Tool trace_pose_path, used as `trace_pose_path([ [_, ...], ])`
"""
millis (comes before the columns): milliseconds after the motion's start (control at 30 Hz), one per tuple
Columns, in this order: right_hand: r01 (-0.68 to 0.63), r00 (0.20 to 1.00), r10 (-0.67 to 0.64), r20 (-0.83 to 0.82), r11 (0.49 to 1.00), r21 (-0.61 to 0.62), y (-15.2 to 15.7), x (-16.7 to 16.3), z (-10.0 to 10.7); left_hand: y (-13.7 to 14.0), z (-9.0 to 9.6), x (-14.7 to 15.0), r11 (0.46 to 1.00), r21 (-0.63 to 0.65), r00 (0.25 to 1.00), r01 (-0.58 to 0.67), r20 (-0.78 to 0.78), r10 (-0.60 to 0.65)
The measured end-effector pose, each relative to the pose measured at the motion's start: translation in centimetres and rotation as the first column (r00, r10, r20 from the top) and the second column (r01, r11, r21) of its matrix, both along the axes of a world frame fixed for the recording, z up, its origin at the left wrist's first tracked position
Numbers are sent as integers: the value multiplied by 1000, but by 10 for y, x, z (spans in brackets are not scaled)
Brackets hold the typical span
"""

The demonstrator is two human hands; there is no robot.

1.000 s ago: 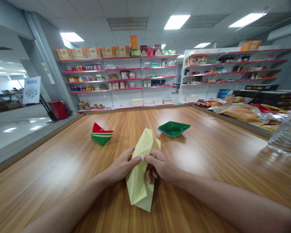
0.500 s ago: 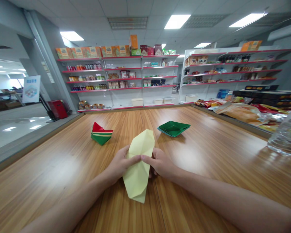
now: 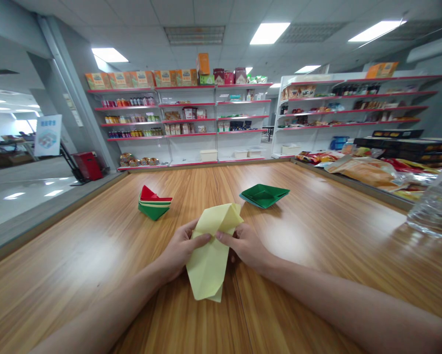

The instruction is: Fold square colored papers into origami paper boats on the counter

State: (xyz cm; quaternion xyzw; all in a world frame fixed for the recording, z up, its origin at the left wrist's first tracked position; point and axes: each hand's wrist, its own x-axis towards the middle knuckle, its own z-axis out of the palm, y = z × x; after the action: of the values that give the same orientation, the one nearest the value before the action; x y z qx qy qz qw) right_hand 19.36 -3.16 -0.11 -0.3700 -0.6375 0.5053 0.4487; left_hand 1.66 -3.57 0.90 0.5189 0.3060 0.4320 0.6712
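Note:
Between my hands is a folded sheet of pale yellow paper (image 3: 208,268), held just above the wooden table (image 3: 302,295). My left hand (image 3: 182,248) grips its left edge with the thumb lying on top. From the right side my right hand (image 3: 245,246) pinches it, thumb near the middle; its other fingers are partly hidden behind the paper. The paper's upper right part is bent over into a flap. Beyond my left hand sits a stack of folded paper boats (image 3: 154,204) in red, cream and green. A green folded paper boat (image 3: 264,195) with blue paper under it lies beyond my right hand.
A clear plastic bottle (image 3: 435,209) stands at the table's right edge. Snack packets (image 3: 368,172) and dark boxes (image 3: 409,147) are piled past that edge. Stocked shelves (image 3: 187,118) line the back, and a red box (image 3: 88,165) stands on the floor at left.
The paper's top has folded over toward the right and sits lower. My thumbs have moved slightly apart, and both hands still hold the paper. The boats have not moved.

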Motion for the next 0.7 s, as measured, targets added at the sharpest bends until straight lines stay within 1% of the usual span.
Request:
trace_pose_path([
  [67, 50, 998, -49, -50, 999, 18, -1, 1, 1, 1, -1, -1, 1000, -4, 1000, 10, -16, -10],
  [133, 75, 991, -72, -115, 997, 27, -3, 2, 4, 2, -2, -1, 999, -36, 999, 6, -35, -7],
  [200, 48, 981, -42, -192, 998, 29, -7, 3, 6, 2, -2, 0, 994, -108, 1000, -9, -19, 7],
  [267, -16, 966, 20, -259, 1000, 17, -9, 4, 8, 2, 1, 0, 980, -197, 999, 11, 32, -5],
  [333, -89, 947, 80, -311, 996, -13, -11, 4, 10, 0, 5, 0, 953, -280, 991, 114, 99, -90],
  [400, -151, 928, 122, -353, 987, -58, -10, 5, 10, -2, 9, -1, 915, -320, 965, 247, 166, -203],
  [467, -203, 908, 150, -391, 974, -99, -9, 7, 9, -3, 12, -3, 885, -310, 932, 347, 218, -289],
  [500, -230, 899, 166, -405, 966, -115, -9, 8, 9, -3, 12, -4, 881, -292, 922, 372, 230, -313],
  [600, -302, 884, 216, -415, 940, -156, -8, 9, 8, -1, 9, -7, 899, -247, 925, 362, 218, -312],
  [700, -298, 892, 208, -401, 938, -176, -8, 8, 8, 0, 6, -8, 934, -238, 958, 268, 168, -232],
])
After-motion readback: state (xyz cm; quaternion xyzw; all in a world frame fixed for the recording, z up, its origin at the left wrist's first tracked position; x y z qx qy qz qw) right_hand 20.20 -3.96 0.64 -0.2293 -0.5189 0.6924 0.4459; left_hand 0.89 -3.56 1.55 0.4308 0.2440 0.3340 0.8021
